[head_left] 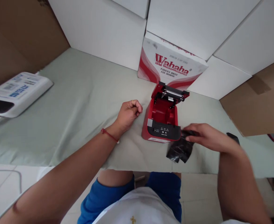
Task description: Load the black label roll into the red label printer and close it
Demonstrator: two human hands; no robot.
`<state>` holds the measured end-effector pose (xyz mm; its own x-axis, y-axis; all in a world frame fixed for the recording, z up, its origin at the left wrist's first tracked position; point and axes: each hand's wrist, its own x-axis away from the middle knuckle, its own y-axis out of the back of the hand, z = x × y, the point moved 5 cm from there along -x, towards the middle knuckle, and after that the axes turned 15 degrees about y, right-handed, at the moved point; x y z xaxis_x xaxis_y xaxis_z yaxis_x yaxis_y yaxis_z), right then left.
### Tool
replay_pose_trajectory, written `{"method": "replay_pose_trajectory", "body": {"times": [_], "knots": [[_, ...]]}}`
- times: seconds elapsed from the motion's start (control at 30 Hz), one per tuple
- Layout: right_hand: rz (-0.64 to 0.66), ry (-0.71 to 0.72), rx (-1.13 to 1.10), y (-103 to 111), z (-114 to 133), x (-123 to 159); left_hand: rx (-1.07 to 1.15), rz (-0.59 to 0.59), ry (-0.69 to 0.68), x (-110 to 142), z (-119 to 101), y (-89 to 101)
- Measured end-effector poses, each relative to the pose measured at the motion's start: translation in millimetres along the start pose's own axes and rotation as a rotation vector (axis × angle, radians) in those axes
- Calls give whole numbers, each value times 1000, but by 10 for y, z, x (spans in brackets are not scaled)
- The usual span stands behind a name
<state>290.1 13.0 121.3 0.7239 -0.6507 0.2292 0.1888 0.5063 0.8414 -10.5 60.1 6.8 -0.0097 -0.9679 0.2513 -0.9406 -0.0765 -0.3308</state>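
On the table (pixel 85 105), the red printer (pixel 163 113) stands with its lid (pixel 172 92) raised. Our right hand (pixel 204 135) pinches crumpled black plastic (pixel 180 150) beside it; our left hand (pixel 128 115) makes a loose, seemingly empty fist nearby.

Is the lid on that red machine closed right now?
No, the lid of the red machine stands raised, leaving its red interior exposed.

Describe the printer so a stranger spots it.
Find the Wahaha box at the back of the green cloth. Before it, between the left hand and right hand, sits the printer; its red colour and raised lid set it apart from the black plastic.
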Motion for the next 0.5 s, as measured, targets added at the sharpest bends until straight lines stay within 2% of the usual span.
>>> {"method": "replay_pose_trajectory", "body": {"times": [0.07, 0.1, 0.2, 0.3, 0.37, 0.43, 0.5], "knots": [[113, 152, -136, 192, 305, 176, -65, -69, -62, 53, -45, 19], [110, 193, -167, 291, 428, 218, -106, -117, -110, 105, -88, 33], [-32, 179, -155, 450, 619, 101, -198, -248, -279, 377, -238, 62], [-179, 72, -40, 373, 617, -274, -306, -355, -458, 769, -306, 47], [-205, 33, 52, 258, 580, -547, -457, -376, -585, 1033, -288, -19], [-206, 30, 150, 158, 542, -759, -610, -355, -720, 1266, -242, -118], [-180, 48, 242, 86, 511, -893, -724, -258, -825, 1435, -182, -236]]}}
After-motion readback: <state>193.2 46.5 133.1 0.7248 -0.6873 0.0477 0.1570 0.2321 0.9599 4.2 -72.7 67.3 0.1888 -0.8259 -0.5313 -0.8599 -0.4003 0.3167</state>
